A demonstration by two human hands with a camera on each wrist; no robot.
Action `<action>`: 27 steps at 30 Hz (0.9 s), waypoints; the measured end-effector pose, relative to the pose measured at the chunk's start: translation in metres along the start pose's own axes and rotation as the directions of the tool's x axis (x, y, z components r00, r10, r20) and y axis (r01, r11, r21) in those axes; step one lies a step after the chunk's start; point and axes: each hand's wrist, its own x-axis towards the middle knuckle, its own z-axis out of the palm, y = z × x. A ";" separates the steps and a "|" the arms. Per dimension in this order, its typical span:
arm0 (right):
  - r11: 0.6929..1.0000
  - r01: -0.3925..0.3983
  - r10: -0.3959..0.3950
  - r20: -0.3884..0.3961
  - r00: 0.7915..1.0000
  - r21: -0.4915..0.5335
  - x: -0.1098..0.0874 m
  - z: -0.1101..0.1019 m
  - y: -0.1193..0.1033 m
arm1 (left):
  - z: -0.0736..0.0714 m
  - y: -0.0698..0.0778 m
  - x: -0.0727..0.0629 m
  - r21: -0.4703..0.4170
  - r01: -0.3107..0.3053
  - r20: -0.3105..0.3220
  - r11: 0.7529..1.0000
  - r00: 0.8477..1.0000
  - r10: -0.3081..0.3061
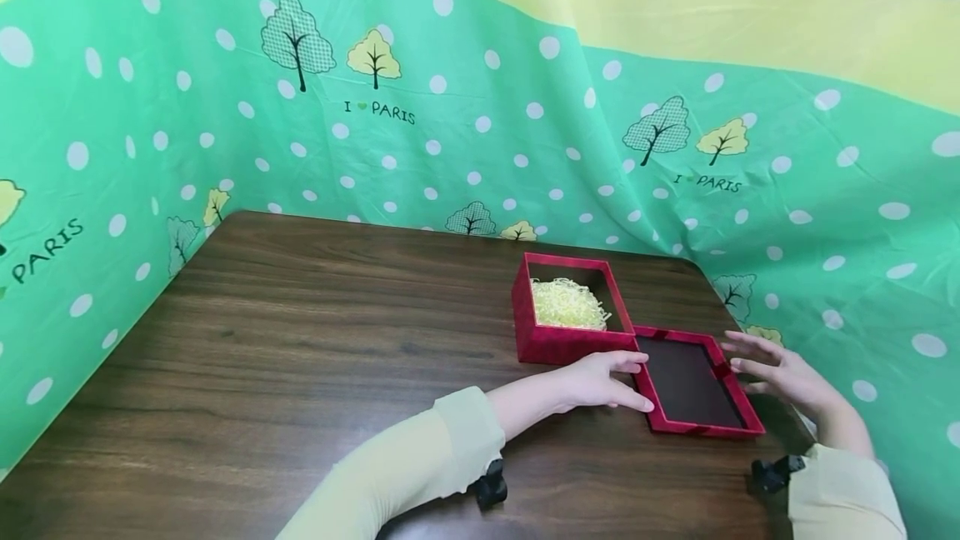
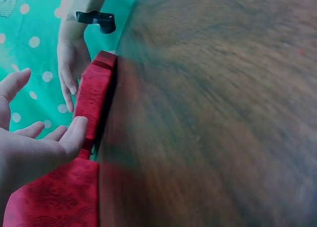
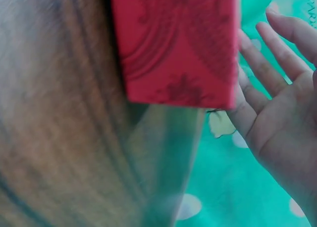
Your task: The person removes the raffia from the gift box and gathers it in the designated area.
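Note:
A red patterned box (image 1: 573, 345) stands without its lid on the wooden table, with pale yellow shredded paper filler (image 1: 567, 304) inside. Its red lid (image 1: 692, 382), dark-lined and hollow side up, lies against the box's near right corner. At the lid's left edge is my left hand (image 1: 606, 382), fingers spread, fingertips right at the rim. My right hand (image 1: 776, 369) stands by the lid's right edge with loosely bent, parted fingers. In the right wrist view, that hand (image 3: 287, 93) has straight, spread fingers beside the lid's red side (image 3: 176, 49).
The dark wooden table (image 1: 300, 340) stretches far to the left. A green dotted cloth (image 1: 450, 132) with printed trees hangs behind and around it. The table's right edge runs close by the lid. Each wrist wears a small black camera mount (image 1: 491, 483).

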 end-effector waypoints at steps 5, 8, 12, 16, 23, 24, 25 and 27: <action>0.996 0.040 -0.043 -0.037 0.998 -0.075 -0.001 -0.001 -0.015 | -0.007 0.007 -0.010 0.037 -0.030 0.014 0.999 0.999 0.029; 0.992 0.074 -0.081 -0.061 0.995 -0.104 -0.001 0.000 -0.023 | -0.013 0.012 -0.018 0.064 -0.053 0.021 0.997 0.998 0.052; 0.987 0.096 -0.110 -0.103 0.989 -0.131 0.000 0.000 -0.032 | -0.021 0.020 -0.026 0.098 -0.084 0.027 0.992 0.996 0.082; 0.982 0.109 -0.131 -0.137 0.982 -0.157 0.001 0.000 -0.041 | -0.031 0.030 -0.033 0.152 -0.107 0.036 0.983 0.994 0.103; 0.974 0.105 -0.141 -0.179 0.974 -0.199 0.001 0.005 -0.058 | -0.046 0.048 -0.043 0.288 -0.149 0.060 0.946 0.989 0.138; 0.975 0.097 -0.135 -0.183 0.974 -0.199 0.001 0.006 -0.061 | -0.048 0.051 -0.045 0.312 -0.158 0.060 0.937 0.987 0.147; 0.975 0.097 -0.134 -0.183 0.974 -0.199 0.001 0.008 -0.064 | -0.051 0.053 -0.045 0.336 -0.166 0.058 0.927 0.986 0.155; 0.976 0.098 -0.135 -0.189 0.973 -0.194 0.002 0.011 -0.069 | -0.056 0.057 -0.047 0.375 -0.173 0.051 0.911 0.985 0.166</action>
